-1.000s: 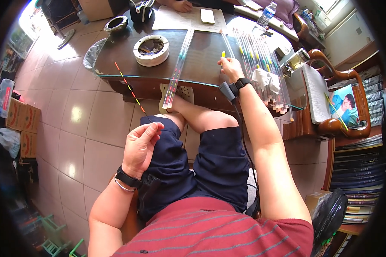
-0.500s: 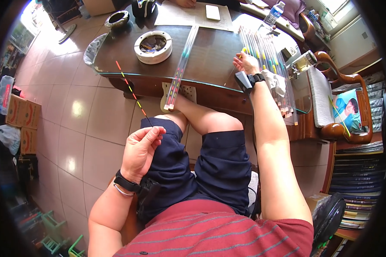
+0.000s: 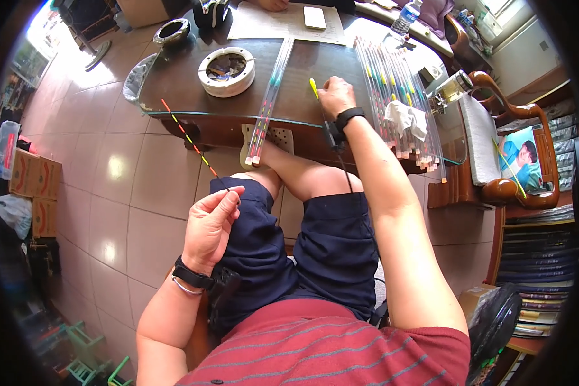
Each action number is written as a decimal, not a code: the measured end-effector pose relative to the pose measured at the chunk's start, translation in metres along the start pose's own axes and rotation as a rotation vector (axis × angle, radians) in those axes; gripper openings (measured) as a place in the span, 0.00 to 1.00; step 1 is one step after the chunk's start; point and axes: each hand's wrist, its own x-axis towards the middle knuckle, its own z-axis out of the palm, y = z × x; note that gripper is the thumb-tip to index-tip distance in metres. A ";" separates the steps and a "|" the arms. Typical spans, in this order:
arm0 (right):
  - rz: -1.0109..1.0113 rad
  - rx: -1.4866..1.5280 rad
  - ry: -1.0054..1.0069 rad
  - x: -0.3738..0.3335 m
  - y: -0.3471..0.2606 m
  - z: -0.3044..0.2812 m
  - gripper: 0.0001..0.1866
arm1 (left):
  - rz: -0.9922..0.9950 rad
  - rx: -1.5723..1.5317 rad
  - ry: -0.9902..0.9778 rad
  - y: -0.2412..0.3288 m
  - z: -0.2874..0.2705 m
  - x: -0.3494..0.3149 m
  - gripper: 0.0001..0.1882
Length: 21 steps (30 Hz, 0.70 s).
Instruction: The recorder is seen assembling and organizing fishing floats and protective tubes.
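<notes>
My left hand [image 3: 213,222], closed in a pinch above my left thigh, holds the lower end of a thin fishing-float tip [image 3: 192,143]. It slants up to the left, banded red, yellow, green and black. Over the table's near part is my right hand [image 3: 337,98], its fingers closed on a slim piece with a yellow bulb-shaped end [image 3: 313,85]; the rest of that piece is mostly hidden. To its right lies a bundle of clear tubes [image 3: 383,80] with coloured sticks inside. A crumpled white cloth [image 3: 406,119] rests on them. Left of that hand, more clear tubes [image 3: 271,96] overhang the table edge.
The glass-topped table [image 3: 174,80] carries a round white ashtray [image 3: 227,87], a dark bowl [image 3: 172,32], a paper sheet [image 3: 254,22], a white phone [image 3: 314,18] and a water bottle [image 3: 406,16]. A wooden chair [image 3: 521,196] stands at right. Cardboard boxes [image 3: 37,175] sit at left.
My right hand has moved left, away from the tube bundle, with the yellow-ended piece in it. The banded tip in my left hand has tilted a little further left.
</notes>
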 end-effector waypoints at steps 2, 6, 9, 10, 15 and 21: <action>-0.052 -0.034 0.011 0.006 0.019 -0.019 0.10 | 0.008 -0.007 0.013 0.002 -0.001 0.001 0.08; 0.068 -0.116 -0.057 -0.004 0.051 -0.062 0.09 | -0.009 -0.024 -0.001 0.003 -0.004 0.005 0.10; 0.094 -0.131 -0.202 -0.012 0.055 -0.067 0.11 | -0.021 -0.018 0.010 0.002 -0.005 0.007 0.11; 0.081 -0.223 -0.233 -0.014 0.052 -0.065 0.12 | -0.021 -0.023 0.006 0.002 -0.005 0.007 0.11; 0.107 -0.410 -0.362 -0.021 0.027 -0.065 0.14 | -0.025 -0.044 0.026 0.000 -0.008 0.006 0.11; 0.066 -0.438 -0.426 -0.020 0.017 -0.064 0.14 | -0.045 -0.077 0.024 0.003 -0.007 0.004 0.10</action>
